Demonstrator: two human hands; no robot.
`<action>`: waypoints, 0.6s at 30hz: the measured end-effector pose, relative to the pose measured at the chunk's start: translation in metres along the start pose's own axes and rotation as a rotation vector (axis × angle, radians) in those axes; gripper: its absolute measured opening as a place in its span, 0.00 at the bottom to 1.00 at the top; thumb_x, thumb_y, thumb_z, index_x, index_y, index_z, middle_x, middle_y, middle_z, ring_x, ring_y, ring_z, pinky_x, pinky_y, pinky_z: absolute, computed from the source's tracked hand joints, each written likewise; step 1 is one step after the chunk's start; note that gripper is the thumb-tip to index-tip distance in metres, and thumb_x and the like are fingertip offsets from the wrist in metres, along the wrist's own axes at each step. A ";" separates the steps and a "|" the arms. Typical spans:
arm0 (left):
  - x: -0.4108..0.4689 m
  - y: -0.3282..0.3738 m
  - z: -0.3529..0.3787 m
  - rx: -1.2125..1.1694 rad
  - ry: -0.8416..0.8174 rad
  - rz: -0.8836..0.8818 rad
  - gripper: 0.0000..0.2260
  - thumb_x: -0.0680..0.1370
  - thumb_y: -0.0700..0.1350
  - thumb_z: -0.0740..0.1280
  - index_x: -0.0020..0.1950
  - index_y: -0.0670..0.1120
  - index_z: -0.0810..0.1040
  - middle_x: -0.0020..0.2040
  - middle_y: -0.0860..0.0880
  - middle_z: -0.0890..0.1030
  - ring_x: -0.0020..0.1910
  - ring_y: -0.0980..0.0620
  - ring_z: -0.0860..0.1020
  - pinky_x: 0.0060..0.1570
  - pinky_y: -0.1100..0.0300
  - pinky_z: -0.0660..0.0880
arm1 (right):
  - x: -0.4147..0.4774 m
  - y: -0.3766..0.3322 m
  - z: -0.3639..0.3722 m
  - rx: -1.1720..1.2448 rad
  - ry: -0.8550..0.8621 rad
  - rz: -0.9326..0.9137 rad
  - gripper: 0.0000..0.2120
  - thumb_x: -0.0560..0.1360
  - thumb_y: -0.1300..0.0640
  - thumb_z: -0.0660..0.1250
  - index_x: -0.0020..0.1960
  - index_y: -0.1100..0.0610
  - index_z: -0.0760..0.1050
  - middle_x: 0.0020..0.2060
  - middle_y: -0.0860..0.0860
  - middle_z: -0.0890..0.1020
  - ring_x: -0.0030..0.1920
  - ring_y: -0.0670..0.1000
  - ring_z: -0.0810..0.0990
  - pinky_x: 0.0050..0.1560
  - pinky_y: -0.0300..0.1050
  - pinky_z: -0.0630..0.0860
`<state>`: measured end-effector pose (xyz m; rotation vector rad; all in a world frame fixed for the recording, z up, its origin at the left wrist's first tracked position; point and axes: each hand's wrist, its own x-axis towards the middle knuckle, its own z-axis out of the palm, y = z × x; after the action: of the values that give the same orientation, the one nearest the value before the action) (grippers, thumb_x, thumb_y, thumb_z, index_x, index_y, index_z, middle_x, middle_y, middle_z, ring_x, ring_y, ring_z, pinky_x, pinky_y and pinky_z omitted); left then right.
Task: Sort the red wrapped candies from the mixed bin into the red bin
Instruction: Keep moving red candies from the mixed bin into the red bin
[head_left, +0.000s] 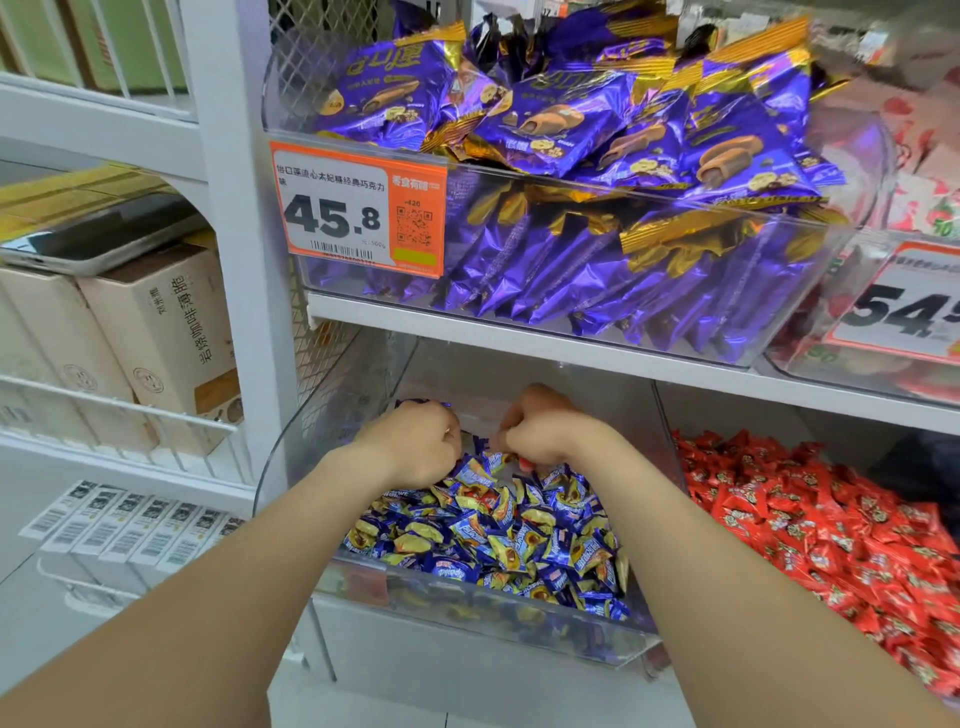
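Observation:
The mixed bin (470, 597) is a clear tub on the lower shelf, heaped with blue-and-yellow wrapped candies (498, 535). Both my hands reach into its back part. My left hand (415, 441) is curled into a fist, and blue wrappers (413, 403) stick out past its knuckles. Close to its right, my right hand (543, 428) has its fingers curled down onto the pile, and a small bit of red wrapper (524, 464) shows at the fingertips. The red bin (675, 467) stands directly to the right, filled with red wrapped candies (831, 540).
Just above my hands a shelf carries a clear bin of purple-and-gold snack packs (597, 208) with an orange price tag (358, 208). White wire racks with cardboard boxes (156, 338) stand to the left. Another bin with a price tag (904, 306) sits upper right.

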<state>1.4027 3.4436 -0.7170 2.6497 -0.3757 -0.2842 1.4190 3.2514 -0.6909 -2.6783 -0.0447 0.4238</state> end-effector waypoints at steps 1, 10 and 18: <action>0.001 0.000 0.001 0.027 0.012 0.005 0.12 0.78 0.49 0.58 0.42 0.47 0.79 0.42 0.44 0.83 0.43 0.42 0.81 0.44 0.49 0.79 | -0.002 0.000 -0.002 0.022 0.017 0.017 0.11 0.77 0.54 0.75 0.51 0.63 0.85 0.34 0.55 0.85 0.31 0.53 0.80 0.38 0.47 0.83; 0.015 0.004 0.010 0.224 -0.114 0.066 0.23 0.80 0.37 0.63 0.70 0.57 0.79 0.71 0.49 0.78 0.63 0.44 0.78 0.59 0.46 0.80 | -0.025 0.014 -0.011 -0.075 0.157 -0.055 0.02 0.79 0.55 0.72 0.50 0.52 0.80 0.44 0.49 0.81 0.44 0.51 0.78 0.47 0.41 0.73; 0.025 0.010 0.013 0.337 -0.091 0.082 0.09 0.77 0.42 0.69 0.51 0.57 0.79 0.59 0.50 0.82 0.56 0.44 0.80 0.56 0.48 0.81 | -0.030 0.009 0.009 -0.229 -0.162 -0.131 0.20 0.73 0.38 0.77 0.45 0.56 0.88 0.34 0.52 0.86 0.33 0.50 0.80 0.40 0.44 0.79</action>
<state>1.4202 3.4220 -0.7276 2.9465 -0.6075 -0.3421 1.3872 3.2438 -0.6937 -2.8348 -0.3330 0.6265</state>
